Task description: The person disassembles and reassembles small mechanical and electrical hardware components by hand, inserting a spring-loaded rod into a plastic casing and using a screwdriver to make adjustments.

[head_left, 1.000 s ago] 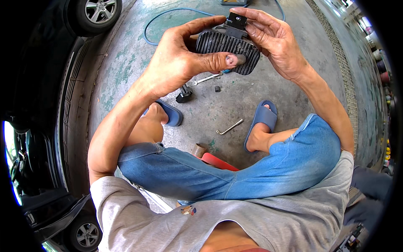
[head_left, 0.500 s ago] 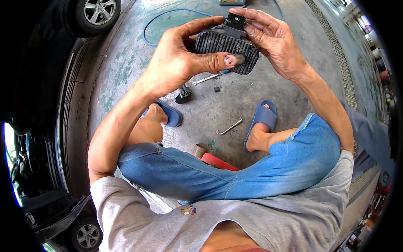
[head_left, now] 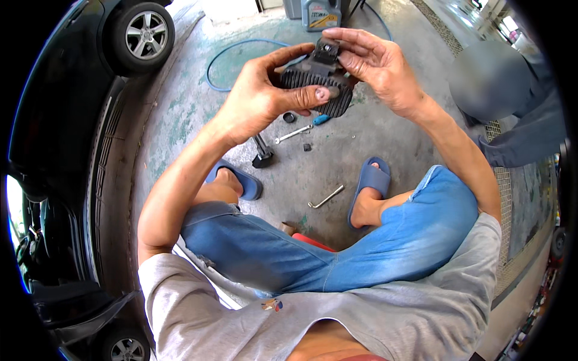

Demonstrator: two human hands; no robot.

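My left hand (head_left: 259,99) is closed around a black ribbed pedal (head_left: 304,79), its thumb lying across the rubber ribs. The pedal is raised in front of me, above the floor. From its far side juts a black bracket (head_left: 327,51) with a hole in it. My right hand (head_left: 385,75) is at the bracket's right side, thumb and index finger pinched at its edge and the other fingers loosely curled. Both hands have dark, greasy fingertips. The pedal's underside is hidden.
On the concrete lie a wrench (head_left: 293,134), a blue-handled tool (head_left: 321,120), a small black block (head_left: 307,147), an L-shaped wrench (head_left: 326,197) and a black-headed tool (head_left: 262,157). A grey jug (head_left: 322,17) and blue hose (head_left: 209,72) are beyond. A black car (head_left: 54,90) stands left; another person (head_left: 527,126) is right.
The pedal and both hands sit slightly lower and further left in view, with the bracket tilted differently. Another person has come into view at the right. More of the jug shows.
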